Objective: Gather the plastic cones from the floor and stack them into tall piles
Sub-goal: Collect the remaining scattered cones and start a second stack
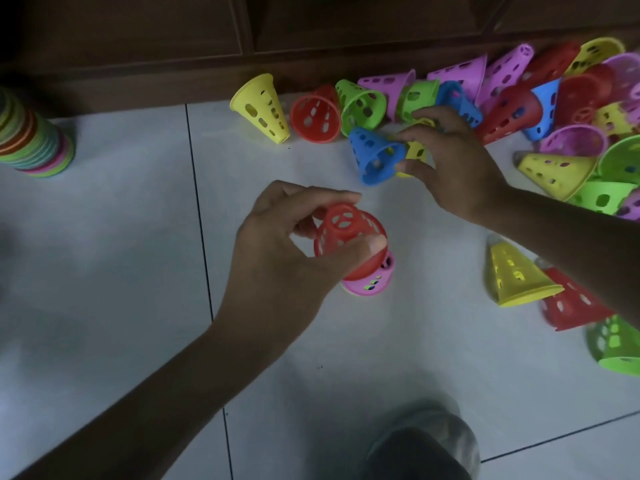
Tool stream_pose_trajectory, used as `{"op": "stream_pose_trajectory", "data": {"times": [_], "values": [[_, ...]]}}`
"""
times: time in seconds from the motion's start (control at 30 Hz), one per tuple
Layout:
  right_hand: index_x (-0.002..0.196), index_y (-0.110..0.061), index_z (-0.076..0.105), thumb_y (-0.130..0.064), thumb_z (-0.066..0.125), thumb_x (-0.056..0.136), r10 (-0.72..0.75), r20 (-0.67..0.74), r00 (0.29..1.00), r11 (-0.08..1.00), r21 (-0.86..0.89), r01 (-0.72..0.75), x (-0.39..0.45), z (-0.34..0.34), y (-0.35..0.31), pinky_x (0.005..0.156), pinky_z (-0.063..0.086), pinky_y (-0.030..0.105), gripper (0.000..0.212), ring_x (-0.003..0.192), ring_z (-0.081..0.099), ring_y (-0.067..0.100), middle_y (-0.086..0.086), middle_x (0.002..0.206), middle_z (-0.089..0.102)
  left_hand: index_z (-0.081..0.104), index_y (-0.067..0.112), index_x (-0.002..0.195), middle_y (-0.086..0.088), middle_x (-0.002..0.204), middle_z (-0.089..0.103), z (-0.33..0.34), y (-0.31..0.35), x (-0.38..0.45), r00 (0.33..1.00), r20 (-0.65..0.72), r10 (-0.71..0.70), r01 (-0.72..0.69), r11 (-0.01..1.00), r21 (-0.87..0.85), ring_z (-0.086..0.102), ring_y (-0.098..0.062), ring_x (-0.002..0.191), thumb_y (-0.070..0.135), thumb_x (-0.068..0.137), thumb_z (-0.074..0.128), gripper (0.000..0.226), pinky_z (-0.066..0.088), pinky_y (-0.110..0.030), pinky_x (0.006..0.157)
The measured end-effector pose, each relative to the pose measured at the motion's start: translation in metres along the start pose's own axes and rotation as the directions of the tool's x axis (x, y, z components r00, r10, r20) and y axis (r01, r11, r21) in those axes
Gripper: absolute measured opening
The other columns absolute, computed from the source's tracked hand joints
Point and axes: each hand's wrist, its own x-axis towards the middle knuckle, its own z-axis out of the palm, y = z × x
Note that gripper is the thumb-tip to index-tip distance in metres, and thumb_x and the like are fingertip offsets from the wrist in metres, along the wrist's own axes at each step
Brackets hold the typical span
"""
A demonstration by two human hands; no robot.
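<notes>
A red cone (349,237) sits narrow end up on a pink cone (369,284), the two nested as a short stack above the white tiled floor (104,271); whether the pink base touches the tiles cannot be told. The left hand (277,258) has its grip closed on the red cone, thumb and fingers curled round its upper part. Farther out, the right hand (453,164) reaches over a blue cone (375,157) lying on its side, thumb and forefinger pinching its narrow end, with a small yellow cone (415,152) just behind the fingers. Beyond it, loose cones lie along the dark wooden cabinet base (242,36): a yellow cone (263,109), a red cone on its side (315,117), a green cone (363,107), then a mixed heap (554,98) of purple, red, blue, yellow and green toward the right. Under the right forearm lie another yellow cone (519,277) and a red one (568,304). At far left stands a tall multicoloured pile (31,136).
</notes>
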Motion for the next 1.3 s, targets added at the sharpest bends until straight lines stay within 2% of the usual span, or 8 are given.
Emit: {"op": "stream_pose_trajectory", "data": {"times": [0.27,0.43,0.63,0.83,0.97,1.07,1.17,1.3], "values": [[0.109,-0.01,0.065,-0.024,0.065,0.095,0.001,-0.036,0.999,0.993,-0.117,-0.005,0.01,0.01,-0.008,0.091,0.052,0.047,0.019,0.112,0.056,0.038,0.014,0.127,0.053,0.072,0.033,0.109,0.016,0.106,0.058,0.021,0.004,0.006,0.993,0.115,-0.041,0.017,0.979,0.204,0.054,0.003,0.091,0.05,0.064,0.086,0.051,0.04,-0.001,0.075],[0.105,-0.01,0.069,-0.021,0.063,0.095,-0.003,-0.056,0.998,0.993,-0.116,-0.004,0.006,0.008,-0.007,0.086,0.053,0.046,0.015,0.107,0.058,0.035,0.011,0.119,0.057,0.071,0.027,0.109,0.011,0.107,0.058,0.032,-0.012,0.004,0.978,0.206,0.019,-0.072,0.966,0.249,0.059,-0.008,0.096,0.049,0.069,0.087,0.048,0.051,-0.015,0.081],[0.105,-0.008,0.07,-0.034,0.053,0.094,0.032,-0.12,0.992,0.998,-0.042,-0.038,-0.014,0.008,-0.003,0.086,0.051,0.043,0.033,0.101,0.059,0.035,0.012,0.112,0.06,0.068,0.027,0.107,0.005,0.108,0.054,0.045,-0.03,0.002,0.967,0.253,0.012,-0.086,0.956,0.281,0.058,-0.016,0.099,0.057,0.067,0.077,0.051,0.055,-0.035,0.086],[0.104,-0.003,0.07,-0.023,0.062,0.095,0.022,-0.28,0.96,0.996,0.092,0.004,-0.031,0.003,-0.018,0.081,0.055,0.044,0.023,0.099,0.062,0.031,0.014,0.108,0.062,0.062,0.035,0.113,0.012,0.112,0.05,0.04,-0.03,0.006,0.954,0.293,-0.068,-0.025,0.953,0.302,0.054,-0.011,0.104,0.08,0.057,0.064,0.072,0.054,-0.032,0.087],[0.102,-0.001,0.072,-0.018,0.065,0.094,-0.044,-0.364,0.93,0.986,0.132,0.098,-0.04,-0.012,-0.052,0.088,0.054,0.038,0.02,0.104,0.063,0.031,0.016,0.111,0.064,0.062,0.033,0.109,0.012,0.105,0.061,0.034,-0.014,0.019,0.973,0.106,-0.207,0.201,0.977,0.066,0.059,-0.002,0.092,0.08,0.072,0.057,0.06,0.044,-0.02,0.075],[0.102,-0.002,0.073,-0.015,0.067,0.093,-0.098,-0.402,0.911,0.983,0.105,0.152,-0.047,-0.019,-0.074,0.09,0.053,0.04,0.018,0.107,0.063,0.032,0.016,0.114,0.065,0.063,0.033,0.105,0.009,0.107,0.069,0.024,-0.003,0.032,0.938,0.062,-0.341,0.346,0.912,-0.218,0.067,-0.006,0.095,0.073,0.079,0.05,0.049,0.052,-0.026,0.085],[0.101,-0.001,0.074,-0.017,0.068,0.094,-0.119,-0.429,0.895,0.981,0.089,0.173,-0.053,-0.022,-0.086,0.09,0.052,0.039,0.019,0.106,0.063,0.034,0.016,0.115,0.066,0.064,0.027,0.109,-0.004,0.117,0.07,0.016,0.004,0.036,0.933,0.111,-0.342,0.356,0.836,-0.418,0.069,-0.018,0.106,0.063,0.09,0.055,0.042,0.053,-0.034,0.095],[0.103,-0.003,0.074,-0.02,0.073,0.092,-0.115,-0.422,0.899,0.978,0.11,0.177,-0.064,-0.022,-0.088,0.09,0.054,0.038,0.02,0.106,0.063,0.033,0.016,0.115,0.065,0.065,0.019,0.096,0.002,0.094,0.071,0.014,0.007,0.031,0.954,0.105,-0.281,0.296,0.822,-0.487,0.068,-0.011,0.095,0.043,0.1,0.056,0.027,0.05,-0.029,0.085]]}}
